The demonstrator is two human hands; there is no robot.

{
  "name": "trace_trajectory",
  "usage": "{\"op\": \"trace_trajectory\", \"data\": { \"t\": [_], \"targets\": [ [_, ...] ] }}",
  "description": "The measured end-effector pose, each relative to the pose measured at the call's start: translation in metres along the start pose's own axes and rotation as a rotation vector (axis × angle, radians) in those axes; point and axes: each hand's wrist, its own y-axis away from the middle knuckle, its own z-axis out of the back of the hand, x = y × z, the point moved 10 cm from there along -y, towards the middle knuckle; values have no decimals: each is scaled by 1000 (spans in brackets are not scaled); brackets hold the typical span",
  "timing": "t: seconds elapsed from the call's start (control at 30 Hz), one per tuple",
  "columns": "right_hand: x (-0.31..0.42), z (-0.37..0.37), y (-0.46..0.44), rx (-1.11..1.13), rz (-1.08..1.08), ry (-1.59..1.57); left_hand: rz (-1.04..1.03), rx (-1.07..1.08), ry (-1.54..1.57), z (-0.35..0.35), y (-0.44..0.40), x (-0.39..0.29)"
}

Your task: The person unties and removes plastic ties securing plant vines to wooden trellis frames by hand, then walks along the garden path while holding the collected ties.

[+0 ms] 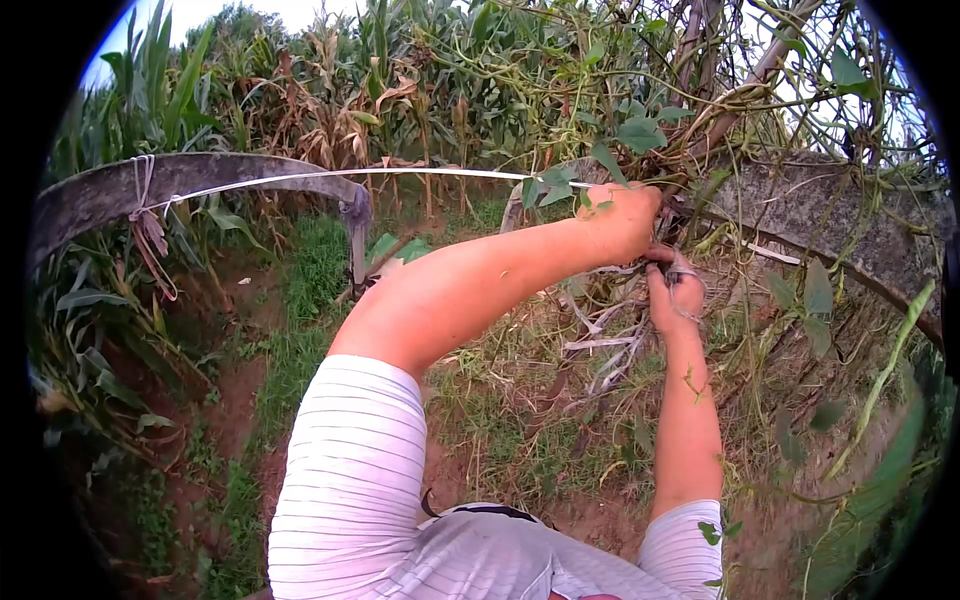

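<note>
My left hand [628, 218] reaches far across to the right, its fingers closed at a tangle of dry stems [680, 212] by a post. What it grips is hidden behind the knuckles. Just below, my right hand [680, 292] is closed, thumb up, with a thin greyish string [690, 270] looped around its fingers. The two hands almost touch. A white cord [400, 171] stretches from the far left and passes behind my left hand. At its left end it meets a knotted strip of cloth [149, 235] tied around a grey curved beam [90, 200].
Another grey beam [830, 205] runs to the right, overgrown with green vines [750, 95]. A short post [357, 240] stands mid-left. Tall corn [400, 90] fills the back. Dry twigs [610, 350] stick out below my hands, above grass and bare soil.
</note>
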Motion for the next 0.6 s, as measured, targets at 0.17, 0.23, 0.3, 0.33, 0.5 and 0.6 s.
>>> {"op": "trace_trajectory", "data": {
  "t": [0.17, 0.23, 0.3, 0.33, 0.5, 0.6],
  "targets": [
    [-4, 0, 2, -4, 43, -55, -89, -134, 44, 8, 0, 6],
    [3, 3, 2, -8, 105, -37, -111, -143, 53, 9, -1, 4],
    [7, 3, 5, 22, 125, 31, -114, -153, 24, 11, -3, 2],
    [5, 3, 5, 20, 124, 31, -116, -152, 24, 12, -2, 1],
    [-18, 4, -1, 23, -42, -153, 90, 99, -26, 1, -1, -8],
    [-31, 8, -8, -18, -349, -46, 365, 250, 183, 1, 14, -8]
  ]
}}
